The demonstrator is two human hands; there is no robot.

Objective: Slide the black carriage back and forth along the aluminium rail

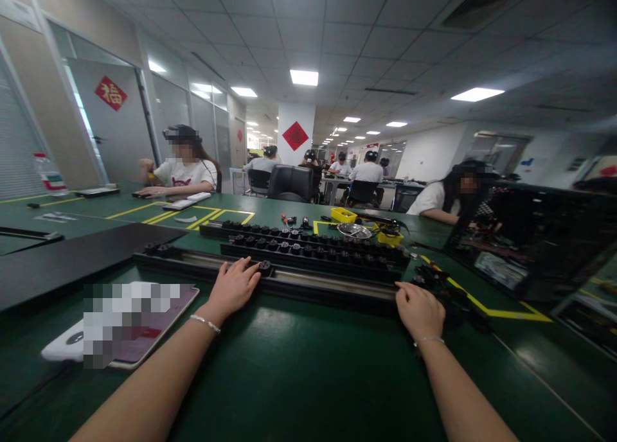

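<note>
In front of me a long black rail [332, 282] with a pale channel lies across the green table. Over its near edge rests my left hand [234, 291], open, its fingers spread and the fingertips beside a round black socket module [265, 268] seated in the channel. My right hand [420, 310] is closed at the rail's right end, with curled fingers against it; part of that grip is hidden. Two more round modules [158, 249] sit at the rail's left end. Behind it are further black rails [308, 257] fitted with rows of similar modules.
Phone-like devices [168, 323] lie left of my left arm, near a dark flat panel [77, 259]. Yellow trays [344, 215] and a round metal dish [354, 230] stand behind the rails. An open black case [511, 243] rises at right. Co-workers [186, 169] sit around.
</note>
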